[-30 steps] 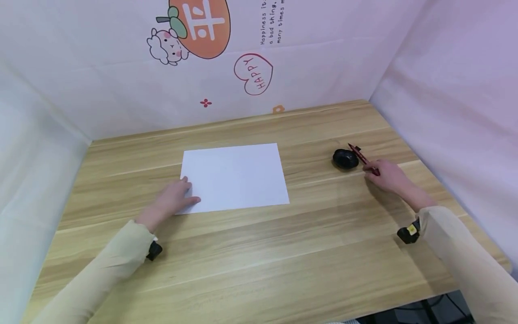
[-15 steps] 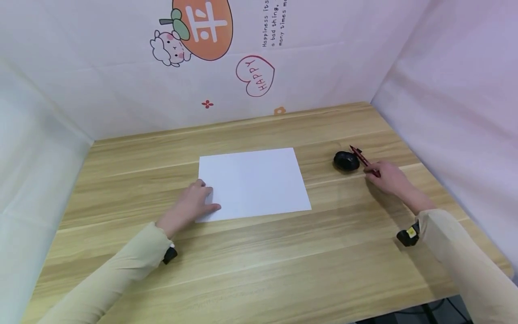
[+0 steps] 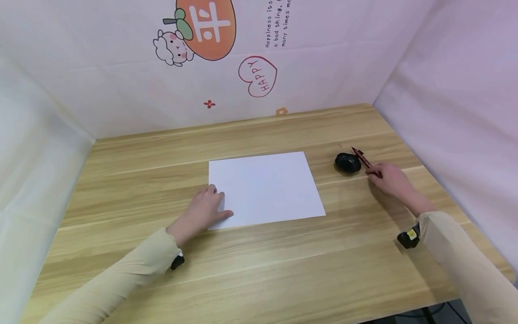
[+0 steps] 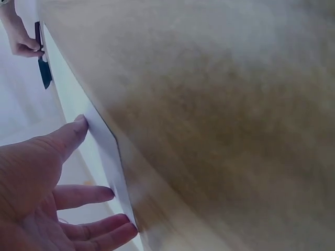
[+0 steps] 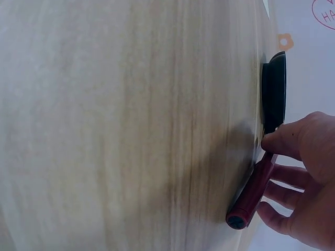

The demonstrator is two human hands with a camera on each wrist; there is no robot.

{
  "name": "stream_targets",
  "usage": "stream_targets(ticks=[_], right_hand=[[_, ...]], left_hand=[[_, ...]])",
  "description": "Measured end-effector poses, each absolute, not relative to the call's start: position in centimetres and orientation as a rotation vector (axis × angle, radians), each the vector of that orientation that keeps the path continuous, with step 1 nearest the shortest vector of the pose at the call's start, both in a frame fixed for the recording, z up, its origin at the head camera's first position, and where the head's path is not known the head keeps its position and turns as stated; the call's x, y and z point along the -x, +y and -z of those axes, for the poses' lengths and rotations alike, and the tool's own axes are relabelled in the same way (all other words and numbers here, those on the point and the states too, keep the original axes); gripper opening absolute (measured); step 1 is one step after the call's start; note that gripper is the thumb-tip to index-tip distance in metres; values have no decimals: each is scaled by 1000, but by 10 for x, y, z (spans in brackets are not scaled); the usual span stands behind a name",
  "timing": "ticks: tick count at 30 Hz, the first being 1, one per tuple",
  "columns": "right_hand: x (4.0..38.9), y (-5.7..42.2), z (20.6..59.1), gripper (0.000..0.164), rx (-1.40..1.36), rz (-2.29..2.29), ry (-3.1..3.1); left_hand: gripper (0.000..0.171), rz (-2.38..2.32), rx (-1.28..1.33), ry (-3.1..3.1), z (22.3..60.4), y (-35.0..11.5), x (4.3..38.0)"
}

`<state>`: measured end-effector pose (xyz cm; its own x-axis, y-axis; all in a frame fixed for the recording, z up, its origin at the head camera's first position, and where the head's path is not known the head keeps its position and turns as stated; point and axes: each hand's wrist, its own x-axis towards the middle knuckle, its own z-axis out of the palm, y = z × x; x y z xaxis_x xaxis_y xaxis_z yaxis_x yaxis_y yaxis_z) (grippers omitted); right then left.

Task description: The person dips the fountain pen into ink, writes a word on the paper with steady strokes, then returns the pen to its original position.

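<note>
A blank white sheet of paper [image 3: 265, 189] lies flat on the wooden table. On its left edge rests my left hand [image 3: 200, 210], thumb and fingers spread apart; the left wrist view shows the fingertips touching the paper [image 4: 107, 151]. Over to the right, my right hand [image 3: 390, 180] pinches a slim dark red pen [image 3: 362, 158] with a pointed tip and a small black part near it. The right wrist view shows the pen's round-ended barrel [image 5: 251, 196] between thumb and fingers. A black computer mouse [image 3: 347, 163] sits just left of the pen.
The wooden table [image 3: 259, 270] reaches back to a printed white curtain [image 3: 323, 67], with more white cloth at both sides. Dark cables [image 3: 453, 310] hang below the table's front right edge.
My left hand has slid the paper to the right and a little nearer to me. The right hand, pen and mouse have stayed in place, while the head view shifted slightly.
</note>
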<state>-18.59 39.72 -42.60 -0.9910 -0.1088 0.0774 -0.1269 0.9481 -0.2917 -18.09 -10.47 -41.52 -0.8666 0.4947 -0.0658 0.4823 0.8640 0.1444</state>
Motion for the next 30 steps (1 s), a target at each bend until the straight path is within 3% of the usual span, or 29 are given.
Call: stream_targets(ticks=[8,13,21,27,30], right_hand=[[183,397,428,21,-194,-494,-2956],[183,396,422,22,-191,-662,-2870],[179,397,409,33,-45,-1434,-2694],[175,396,404,32,-177,-2177,-2181],[173,396,405,33,-260,-2287,-2051]], left_hand=[[43,-292,-725,2975,420,-106,182],[48,-332,-660,2982,418,-113,192],[54,-335,-694,2878,419,-128,210],[55,-349,-720,2838,423,-132,212],[55,-358,-725,2832,422,-132,212]])
